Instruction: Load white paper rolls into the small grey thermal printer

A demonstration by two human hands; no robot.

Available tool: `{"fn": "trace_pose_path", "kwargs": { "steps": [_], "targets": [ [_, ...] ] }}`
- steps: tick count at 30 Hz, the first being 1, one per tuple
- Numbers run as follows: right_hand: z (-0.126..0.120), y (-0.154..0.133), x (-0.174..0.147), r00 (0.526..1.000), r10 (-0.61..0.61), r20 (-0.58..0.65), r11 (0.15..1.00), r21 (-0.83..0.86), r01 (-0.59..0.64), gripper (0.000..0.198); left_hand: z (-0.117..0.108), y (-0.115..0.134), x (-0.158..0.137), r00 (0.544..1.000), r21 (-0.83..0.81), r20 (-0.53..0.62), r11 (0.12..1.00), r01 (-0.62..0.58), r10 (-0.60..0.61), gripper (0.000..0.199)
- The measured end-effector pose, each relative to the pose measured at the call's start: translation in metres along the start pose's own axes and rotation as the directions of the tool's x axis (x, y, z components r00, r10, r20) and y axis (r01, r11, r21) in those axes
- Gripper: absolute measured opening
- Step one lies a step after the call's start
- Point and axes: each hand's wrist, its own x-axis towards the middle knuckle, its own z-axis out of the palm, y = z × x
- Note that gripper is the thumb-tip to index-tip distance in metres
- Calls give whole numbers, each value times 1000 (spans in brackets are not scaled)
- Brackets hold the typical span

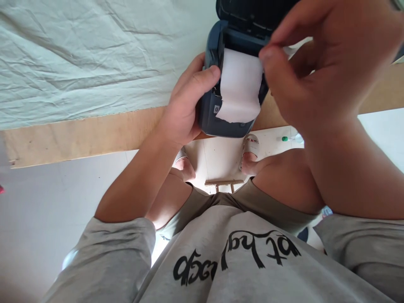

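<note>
A dark blue portable receipt printer (208, 113) has its black lid (249, 14) swung up. My left hand (189, 92) is closed around the printer's left side, thumb on the rim beside the paper compartment. White paper (241, 80) lies in the compartment, its loose end hanging over the front with a ragged edge. At the printer's right rim, my right hand (325, 63) has thumb and index fingertip pressed together beside the paper's upper right corner. What that pinch holds, if anything, is hidden. Something white shows partly behind the right fingers.
A pale green, creased cloth (94, 59) covers the surface ahead, bordered by a wooden edge (78, 134). Below are my sandalled feet on a light floor, a small wooden stool (224, 182) and a clear bottle with a green cap (285, 138).
</note>
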Motion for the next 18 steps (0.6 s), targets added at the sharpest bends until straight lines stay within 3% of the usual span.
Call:
{"fn": "trace_pose_path", "kwargs": {
  "steps": [5, 10, 14, 18],
  "targets": [
    [-5, -2, 5, 970, 13, 242, 942, -329, 70, 32, 1, 3, -1, 1000, 23, 8, 1000, -21, 21, 15],
    [-7, -6, 10, 916, 151, 372, 891, -452, 37, 36, 2, 1, -1, 1000, -18, -4, 1000, -25, 25, 11],
    [-11, -13, 10, 919, 76, 388, 947, -317, 55, 37, 0, 0, -1, 1000, -67, -7, 998, -13, 12, 9],
    [-19, -5, 6, 951, -6, 310, 999, 42, -7, 40, -1, 1, -2, 1000, -71, -10, 997, 17, -18, 13]
  ]
}}
